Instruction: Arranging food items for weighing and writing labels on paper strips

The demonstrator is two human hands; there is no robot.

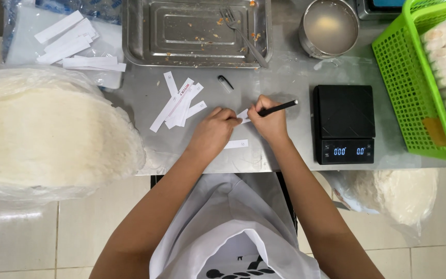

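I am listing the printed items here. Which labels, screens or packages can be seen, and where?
Paper strip: white, under both hands, right hand writing on it with a pen.
Loose strips: white, some red print, left of the hands.
Scale screen: black, pale digits, right.

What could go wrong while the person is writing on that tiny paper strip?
The paper strip is small and only the left hand pins it, so it might slide and smudge under the pen held by the right hand. The loose strips nearby could be brushed off or mixed up. The pen cap lies apart by the crumb-dirty metal tray and may get lost.
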